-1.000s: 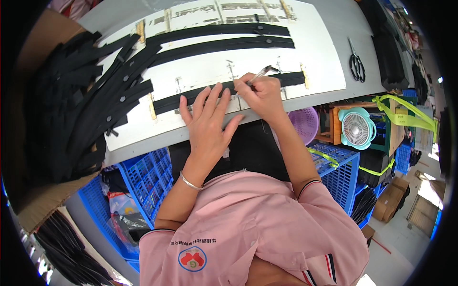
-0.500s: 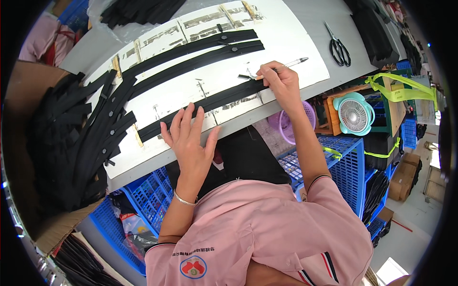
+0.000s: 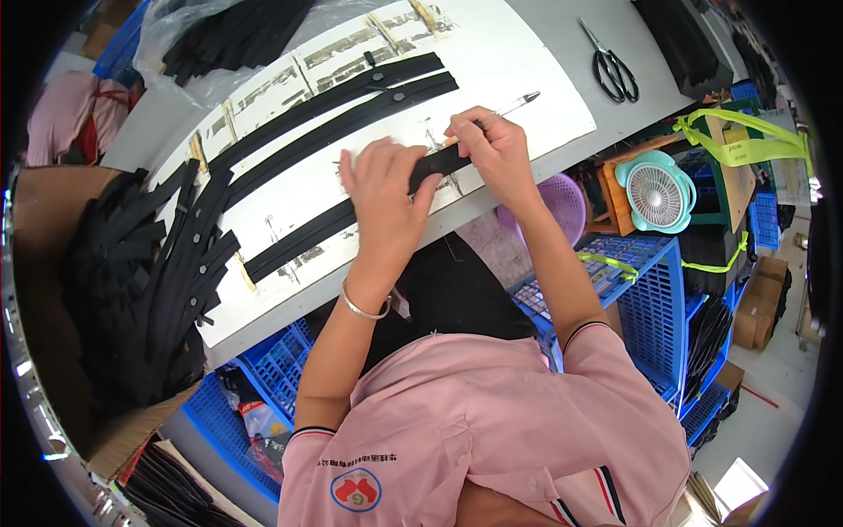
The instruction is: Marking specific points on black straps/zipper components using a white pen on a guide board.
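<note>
A long black zipper [image 3: 303,239] lies slantwise near the front edge of the white marked board [image 3: 544,61]. My left hand [image 3: 386,189] is over its right part, thumb and fingers around the tape; some fingertips are blurred. My right hand [image 3: 493,151] is closed at the zipper's right end, with fingertips against the tape. A slim pen [image 3: 520,104] sticks out of that same hand toward the upper right. Beyond my hands, two more black zippers [image 3: 351,132] lie side by side, with dark grey round pieces near their right ends.
A cardboard box [image 3: 39,255] heaped with black zippers [image 3: 132,272] stands at the left. Black scissors [image 3: 612,72] lie on the grey table [image 3: 562,26]. A clear plastic bag [image 3: 158,44] is at the back. Blue crates [image 3: 654,316], a purple basket [image 3: 562,206] and a teal fan [image 3: 654,193] are lower right.
My left hand has moved right along the zipper, from lying spread to closing around the tape near my right hand. My right hand has shifted slightly left, keeping the pen.
</note>
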Motion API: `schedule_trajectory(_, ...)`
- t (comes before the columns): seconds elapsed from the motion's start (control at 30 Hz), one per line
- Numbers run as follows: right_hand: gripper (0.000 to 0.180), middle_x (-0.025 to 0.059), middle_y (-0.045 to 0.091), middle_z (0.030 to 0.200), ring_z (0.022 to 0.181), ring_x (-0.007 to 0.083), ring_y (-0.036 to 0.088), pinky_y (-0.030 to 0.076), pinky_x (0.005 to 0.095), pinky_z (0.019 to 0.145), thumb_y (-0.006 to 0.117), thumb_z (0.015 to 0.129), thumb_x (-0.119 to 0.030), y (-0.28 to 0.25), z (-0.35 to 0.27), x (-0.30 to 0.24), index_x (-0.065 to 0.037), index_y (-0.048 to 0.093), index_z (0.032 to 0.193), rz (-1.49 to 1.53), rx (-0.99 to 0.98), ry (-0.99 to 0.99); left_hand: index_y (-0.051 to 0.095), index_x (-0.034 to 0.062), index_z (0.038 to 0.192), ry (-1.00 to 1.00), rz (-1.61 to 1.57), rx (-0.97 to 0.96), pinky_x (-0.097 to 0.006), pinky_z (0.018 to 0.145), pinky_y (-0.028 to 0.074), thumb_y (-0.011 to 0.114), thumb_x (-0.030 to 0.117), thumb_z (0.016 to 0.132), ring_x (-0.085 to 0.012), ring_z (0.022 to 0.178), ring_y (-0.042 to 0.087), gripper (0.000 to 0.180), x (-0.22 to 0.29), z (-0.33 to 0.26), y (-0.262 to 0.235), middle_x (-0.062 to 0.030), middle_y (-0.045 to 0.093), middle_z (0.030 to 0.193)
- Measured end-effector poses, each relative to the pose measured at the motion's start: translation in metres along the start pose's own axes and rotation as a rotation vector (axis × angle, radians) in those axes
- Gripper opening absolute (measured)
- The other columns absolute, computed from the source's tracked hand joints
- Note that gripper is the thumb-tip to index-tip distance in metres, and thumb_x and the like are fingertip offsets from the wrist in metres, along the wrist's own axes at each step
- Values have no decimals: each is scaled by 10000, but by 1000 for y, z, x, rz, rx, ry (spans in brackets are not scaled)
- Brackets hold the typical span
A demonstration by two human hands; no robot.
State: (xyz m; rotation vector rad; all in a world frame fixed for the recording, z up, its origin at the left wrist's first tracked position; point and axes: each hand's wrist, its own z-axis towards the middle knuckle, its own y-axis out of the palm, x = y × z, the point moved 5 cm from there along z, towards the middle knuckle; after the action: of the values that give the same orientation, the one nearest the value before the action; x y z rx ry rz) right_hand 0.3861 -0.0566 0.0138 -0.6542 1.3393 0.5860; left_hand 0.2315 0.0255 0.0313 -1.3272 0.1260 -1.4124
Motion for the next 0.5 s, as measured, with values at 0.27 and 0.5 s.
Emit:
schedule_trajectory(0.27, 169, -3, 693, 790, 690, 35, 565, 463, 211, 620, 658, 1007, -141, 4, -2, 1, 10, 725, 974, -183, -50, -16, 744, 129, 1020, 106, 39, 96, -527, 1166, 255, 794, 145, 833, -236, 1120, 591, 194, 10, -2, 1, -22, 664, 1103)
schedule_trajectory(0.5, 187, 16, 679, 742, 651, 34, 556, 442, 237, 573, 697, 988, -158, 8, -3, -8, 16, 737, 934, -315, -63, -113, 737, 113, 982, 65, 56, 119, -506, 1130, 286, 766, 117, 851, -232, 1067, 585, 134, 11, -1, 5, -22, 644, 1070)
